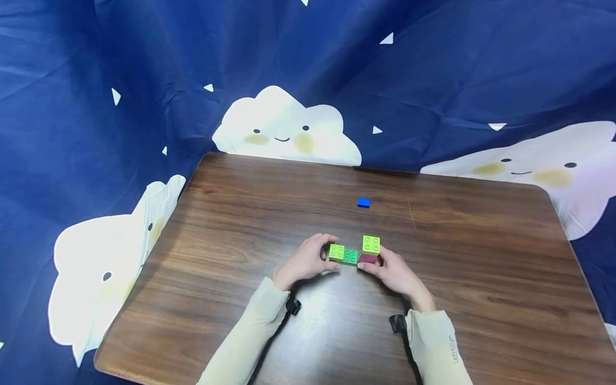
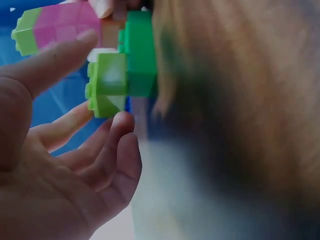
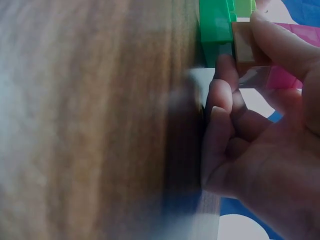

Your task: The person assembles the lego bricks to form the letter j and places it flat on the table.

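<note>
A long green brick point(image 1: 351, 257) lies low over the wooden table, with a lime brick point(image 1: 337, 252) on its left end. My left hand point(image 1: 308, 259) surrounds that left end loosely. Its thumb stands apart from the lime brick in the left wrist view, while its fingertips are close beneath it. Over the green brick's right end, my right hand point(image 1: 394, 270) grips a brick stack: brown brick point(image 3: 245, 45) at the bottom, pink bricks point(image 2: 67, 22) above, and a lime top brick point(image 1: 371, 244). The right thumb presses the brown brick. Whether brown and green are joined cannot be told.
A small blue brick point(image 1: 363, 202) sits on the table point(image 1: 269, 198) beyond the hands. A dark blue curtain point(image 1: 168, 48) with cloud prints hangs behind the table's far and left edges. Black wrist cameras point(image 1: 398, 323) with cables run along both sleeves.
</note>
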The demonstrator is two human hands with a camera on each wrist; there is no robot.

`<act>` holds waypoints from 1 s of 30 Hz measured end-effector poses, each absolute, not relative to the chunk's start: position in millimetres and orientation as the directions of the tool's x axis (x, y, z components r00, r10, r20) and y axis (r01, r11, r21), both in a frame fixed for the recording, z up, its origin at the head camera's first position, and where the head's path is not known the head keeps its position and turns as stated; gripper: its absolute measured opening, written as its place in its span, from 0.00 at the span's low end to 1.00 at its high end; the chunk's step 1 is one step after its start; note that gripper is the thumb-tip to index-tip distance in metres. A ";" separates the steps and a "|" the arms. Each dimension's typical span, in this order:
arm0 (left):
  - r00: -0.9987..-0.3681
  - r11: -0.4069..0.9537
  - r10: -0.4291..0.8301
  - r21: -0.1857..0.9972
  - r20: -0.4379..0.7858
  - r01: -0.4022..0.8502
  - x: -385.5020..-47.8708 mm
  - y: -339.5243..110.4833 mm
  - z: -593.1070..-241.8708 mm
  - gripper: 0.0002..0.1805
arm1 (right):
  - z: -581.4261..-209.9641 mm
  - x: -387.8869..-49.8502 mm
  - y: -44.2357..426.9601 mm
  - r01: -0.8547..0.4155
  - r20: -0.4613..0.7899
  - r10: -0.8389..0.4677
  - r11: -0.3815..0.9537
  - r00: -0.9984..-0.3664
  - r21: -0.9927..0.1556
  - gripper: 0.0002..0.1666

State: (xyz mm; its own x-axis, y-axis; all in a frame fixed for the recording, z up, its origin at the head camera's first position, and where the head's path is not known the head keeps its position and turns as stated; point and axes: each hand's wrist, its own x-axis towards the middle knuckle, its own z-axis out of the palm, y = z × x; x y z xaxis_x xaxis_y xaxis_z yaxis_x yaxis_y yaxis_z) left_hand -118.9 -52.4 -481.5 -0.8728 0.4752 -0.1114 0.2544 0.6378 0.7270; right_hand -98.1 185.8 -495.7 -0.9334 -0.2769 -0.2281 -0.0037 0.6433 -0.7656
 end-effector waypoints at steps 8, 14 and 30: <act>-0.890 0.639 0.450 0.723 -0.072 0.264 -114.4 -46.0 -489.3 0.28 | -495.9 -98.2 185.3 -0.017 -0.216 -0.285 0.639 -0.934 -0.769 0.19; -0.895 0.670 0.439 0.690 -0.072 0.274 -115.2 -38.7 -488.5 0.24 | -496.0 -97.6 186.1 -0.018 -0.208 -0.289 0.623 -0.934 -0.782 0.19; -0.900 0.732 0.431 0.606 -0.058 0.312 -118.6 -33.3 -491.8 0.20 | -495.2 -97.3 187.3 0.004 -0.230 -0.276 0.632 -0.933 -0.775 0.20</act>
